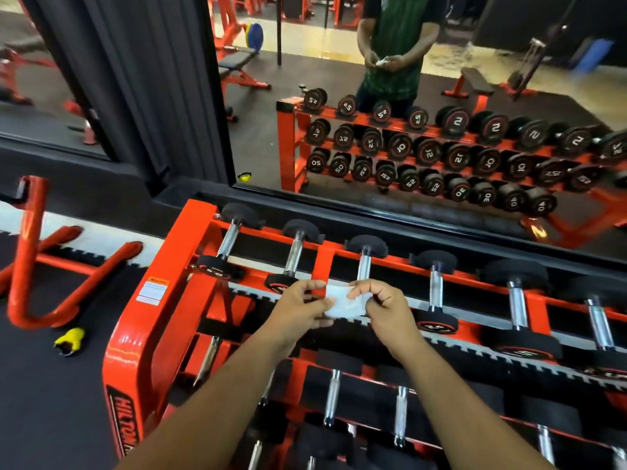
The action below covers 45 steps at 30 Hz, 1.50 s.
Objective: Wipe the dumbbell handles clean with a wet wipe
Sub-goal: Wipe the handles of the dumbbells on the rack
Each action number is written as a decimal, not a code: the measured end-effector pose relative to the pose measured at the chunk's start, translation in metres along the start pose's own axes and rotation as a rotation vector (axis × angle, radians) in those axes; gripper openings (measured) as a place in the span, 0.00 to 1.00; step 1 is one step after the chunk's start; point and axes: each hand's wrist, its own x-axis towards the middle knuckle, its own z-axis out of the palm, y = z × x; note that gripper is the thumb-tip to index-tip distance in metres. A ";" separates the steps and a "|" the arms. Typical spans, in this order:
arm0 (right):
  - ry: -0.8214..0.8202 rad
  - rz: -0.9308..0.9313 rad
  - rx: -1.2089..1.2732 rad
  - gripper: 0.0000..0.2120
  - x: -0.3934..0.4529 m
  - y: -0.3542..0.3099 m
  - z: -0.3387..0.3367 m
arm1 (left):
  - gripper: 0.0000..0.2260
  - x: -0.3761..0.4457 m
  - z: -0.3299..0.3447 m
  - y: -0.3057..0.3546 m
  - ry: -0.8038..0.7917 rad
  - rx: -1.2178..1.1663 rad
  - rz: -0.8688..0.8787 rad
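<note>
Fingers point(314, 286) of your left hand point(298, 308) pinch the left edge of the wet wipe point(344, 301); fingertips of your right hand point(381, 305) pinch its right edge. Both hands are closed on the wipe, which is stretched flat between them in the air above the orange dumbbell rack point(163, 300).

Count, hands: two, both bare, forearms entering from the bottom edge.

Count, wipes: one. White, thin, slightly translucent, with a few creases; roughly rectangular, partly covered by your thumbs.

Count, top-tier dumbbells point(436, 290): six chrome handles show, two to the left of your fingers, one directly beyond the wipe, three to the right. Each has black round heads; the handles shine. The wipe touches none of them.

Count, lower tiers: several more chrome handles show below your wrists; exact number cannot be told, as your forearms cover part of them.

Count, mirror point(407, 113): one, beyond your fingers, reflecting the rack in three tiers and your own hands with the wipe.

Count, yellow object point(69, 340): one on the black floor, well to the left of your left hand; kind unclear.
</note>
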 end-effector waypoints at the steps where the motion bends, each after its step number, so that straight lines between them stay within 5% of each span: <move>1: -0.024 -0.004 -0.017 0.25 0.000 0.003 -0.004 | 0.14 0.001 0.002 -0.002 0.017 0.067 0.018; 11: -0.546 0.248 0.160 0.24 0.003 0.036 -0.096 | 0.14 0.025 0.054 -0.028 0.151 0.524 0.224; 15: -0.495 0.294 0.138 0.24 0.014 0.047 -0.110 | 0.18 0.030 0.082 -0.041 0.090 0.665 0.252; 18: -0.489 0.156 -0.184 0.11 0.021 0.054 -0.106 | 0.19 0.037 0.098 -0.049 0.093 0.652 0.285; 20: -0.549 0.237 -0.129 0.04 0.018 0.063 -0.105 | 0.20 0.040 0.103 -0.052 0.156 0.598 0.274; 25: -0.685 0.316 -0.140 0.11 0.013 0.085 -0.109 | 0.19 0.049 0.097 -0.062 0.190 0.593 0.204; 28: -0.548 0.266 -0.159 0.23 0.024 0.087 -0.105 | 0.19 0.057 0.091 -0.072 0.144 0.596 0.179; 32: -0.477 0.273 -0.061 0.07 0.034 0.088 -0.083 | 0.18 0.073 0.079 -0.075 0.119 0.563 0.184; 36: -0.328 0.291 -0.172 0.08 0.044 0.104 -0.075 | 0.14 0.088 0.067 -0.085 0.191 0.657 0.182; 45: -0.046 0.003 -0.612 0.13 0.119 0.133 -0.068 | 0.41 0.125 0.091 -0.109 0.199 1.102 0.027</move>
